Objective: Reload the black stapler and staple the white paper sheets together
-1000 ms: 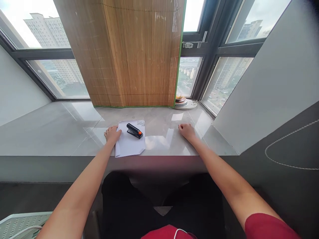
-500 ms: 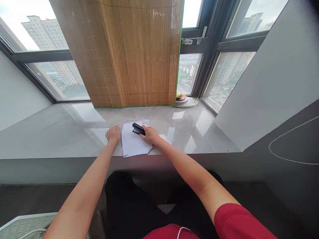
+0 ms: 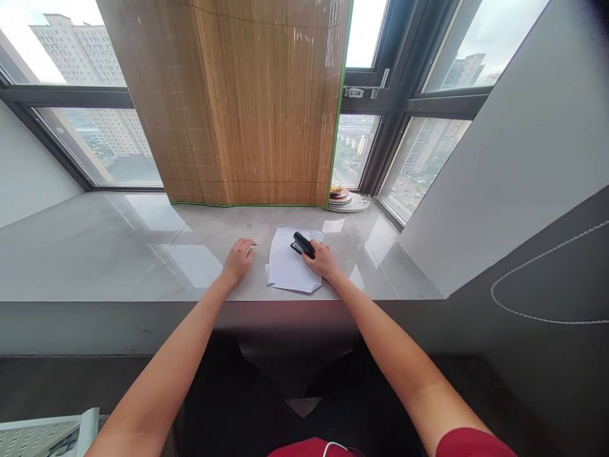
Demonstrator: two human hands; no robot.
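A black stapler [image 3: 303, 244] is held in my right hand [image 3: 324, 259], over the upper right part of a white sheet of paper [image 3: 289, 263]. The stapler's front end points to the upper left, and its jaws look parted. Whether it touches the sheet I cannot tell. The paper looks folded, with a small printed patch in its top right corner partly behind my hand. To the left of the sheet, my left hand [image 3: 239, 259] rests on the sill with nothing in it, fingers stretched out and a gap between it and the paper.
The grey tiled sill [image 3: 109, 254] runs across the view, its front edge above my knees. A bamboo blind [image 3: 257, 114] hangs behind it. Stacked plates [image 3: 347, 200] stand by the window at the back right. A bead cord [image 3: 495, 292] hangs at right; a white perforated rack [image 3: 42, 438] stands lower left.
The paper has shifted right along the sill, together with my right hand and the stapler. My left hand has also moved right and turned. The camera view has shifted slightly.
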